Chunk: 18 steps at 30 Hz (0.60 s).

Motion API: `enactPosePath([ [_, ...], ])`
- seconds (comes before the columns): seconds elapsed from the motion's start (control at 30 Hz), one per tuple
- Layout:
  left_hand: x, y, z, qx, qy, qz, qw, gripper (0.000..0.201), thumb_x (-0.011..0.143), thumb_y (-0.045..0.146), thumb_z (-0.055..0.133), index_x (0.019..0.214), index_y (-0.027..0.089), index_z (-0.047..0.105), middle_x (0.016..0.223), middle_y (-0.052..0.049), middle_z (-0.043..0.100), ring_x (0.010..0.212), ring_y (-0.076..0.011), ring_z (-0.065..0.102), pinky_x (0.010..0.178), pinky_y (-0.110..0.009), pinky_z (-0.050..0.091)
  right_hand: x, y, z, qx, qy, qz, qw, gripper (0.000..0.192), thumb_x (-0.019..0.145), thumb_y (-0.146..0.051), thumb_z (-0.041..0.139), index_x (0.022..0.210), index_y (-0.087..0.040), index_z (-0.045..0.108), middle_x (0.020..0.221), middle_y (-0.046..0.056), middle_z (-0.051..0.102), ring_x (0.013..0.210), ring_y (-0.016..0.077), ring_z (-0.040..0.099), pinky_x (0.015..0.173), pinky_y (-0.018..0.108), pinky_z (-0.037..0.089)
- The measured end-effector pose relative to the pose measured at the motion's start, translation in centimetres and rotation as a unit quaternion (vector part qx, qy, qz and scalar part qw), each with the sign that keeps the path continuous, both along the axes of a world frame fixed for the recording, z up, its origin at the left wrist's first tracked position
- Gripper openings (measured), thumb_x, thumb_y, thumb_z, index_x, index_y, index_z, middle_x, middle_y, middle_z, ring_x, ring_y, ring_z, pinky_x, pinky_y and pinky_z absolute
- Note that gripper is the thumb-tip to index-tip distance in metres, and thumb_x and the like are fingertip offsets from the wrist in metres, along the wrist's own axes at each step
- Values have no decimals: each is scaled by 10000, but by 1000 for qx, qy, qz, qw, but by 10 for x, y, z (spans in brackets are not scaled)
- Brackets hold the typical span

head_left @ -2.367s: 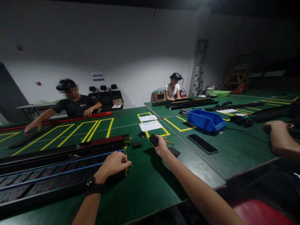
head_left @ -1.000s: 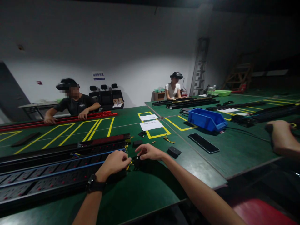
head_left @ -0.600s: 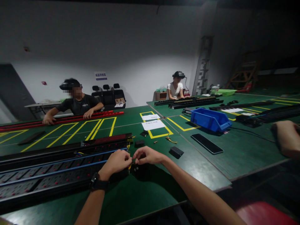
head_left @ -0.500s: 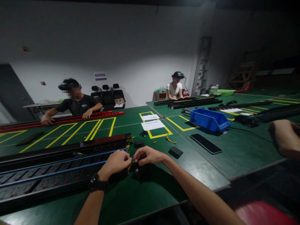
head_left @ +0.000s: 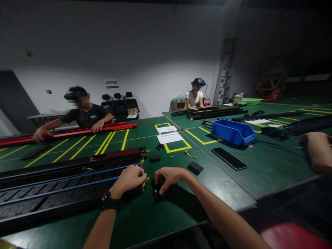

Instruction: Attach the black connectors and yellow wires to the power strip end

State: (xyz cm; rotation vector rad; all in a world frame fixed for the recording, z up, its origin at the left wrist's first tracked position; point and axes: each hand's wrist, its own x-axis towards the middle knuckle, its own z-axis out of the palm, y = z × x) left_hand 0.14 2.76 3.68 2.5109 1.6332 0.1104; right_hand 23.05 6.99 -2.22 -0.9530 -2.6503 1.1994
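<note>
My left hand (head_left: 131, 178), a dark watch (head_left: 105, 200) on its wrist, is closed in a pinch at the end of a long black power strip (head_left: 64, 193) with red dots. A thin yellow wire (head_left: 147, 180) sticks out at its fingertips. My right hand (head_left: 169, 178) is curled round a small black plastic block (head_left: 156, 196) on the table, its fingers partly hiding the block. Two similar blocks lie nearby: a black block (head_left: 155, 158) behind my hands and another black block (head_left: 195, 168) to the right.
Brass-coloured wire pieces (head_left: 190, 154), paper sheets (head_left: 169, 137), a phone (head_left: 229, 158) and a blue bin (head_left: 233, 133) are on the green table (head_left: 181, 221). Across it, one person (head_left: 90, 116) handles red rails (head_left: 114, 128); another person (head_left: 194, 98) sits farther back. A third person's hand (head_left: 320, 152) shows at right.
My right hand has moved from the wire at my left fingertips, slightly right and down, onto the black block. My left hand stays nearly in place. The person at left has shifted a hand leftward.
</note>
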Motion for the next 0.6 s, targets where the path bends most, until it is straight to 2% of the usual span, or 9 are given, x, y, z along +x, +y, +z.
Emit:
enactPosePath([
  [0.13,-1,0,-1,-1,-1,1,1000,382,878,363,480,568,176,602,601,-32,597,529,-118,437,545,-290,179,-6,-6,0,50,-23,-24,998,417,639,-274,907,1001,-174,725,779,-50,614,654,94,534,560,186,356],
  [0.27,-2,2,-2,0,-3,-2,1000,405,893,382,475,572,176,610,604,-32,601,530,-120,453,546,-284,192,-5,-8,1,65,-3,-47,997,279,752,-326,838,961,-168,739,810,-18,658,686,109,558,571,197,364],
  [0.33,-2,2,-3,-2,-3,-2,1000,408,899,388,476,581,177,619,614,-32,614,536,-123,464,549,-281,200,-3,-7,2,51,18,-38,998,335,788,-432,804,978,-164,738,854,6,679,723,124,582,589,204,383],
  [0.43,-2,3,-3,-2,-4,0,1000,404,905,381,481,593,177,635,636,-36,636,555,-127,493,557,-275,212,1,-5,4,3,33,-13,999,487,729,-559,817,996,-161,731,876,18,684,740,137,600,598,209,404],
  [0.6,0,1,-2,-3,-2,5,1000,389,898,355,485,601,174,659,640,-42,648,561,-127,508,565,-271,220,1,-5,3,-6,15,-19,1000,605,618,-591,870,1014,-160,719,890,17,675,717,133,582,575,213,399],
])
